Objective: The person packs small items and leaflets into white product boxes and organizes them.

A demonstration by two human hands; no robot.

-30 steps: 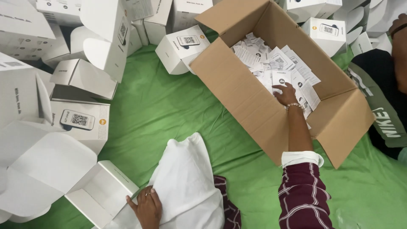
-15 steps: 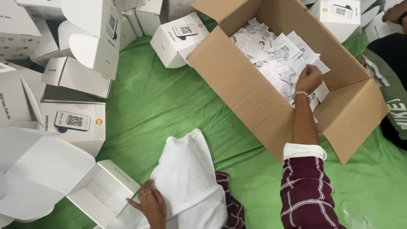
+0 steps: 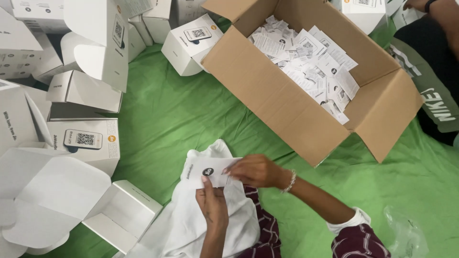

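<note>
your right hand (image 3: pixel 253 170) has come out of the cardboard box (image 3: pixel 287 107) and now pinches a white leaflet (image 3: pixel 210 173) together with your left hand (image 3: pixel 213 203), held over the white cloth (image 3: pixel 191 224) beside the open white carton (image 3: pixel 119 215).

Open white box (image 3: pixel 122 215) on green sheet (image 3: pixel 172 114)

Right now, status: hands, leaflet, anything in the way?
Both hands, left hand and right hand, grip the white leaflet over the white cloth. Open white carton beside. Nothing between.
</note>
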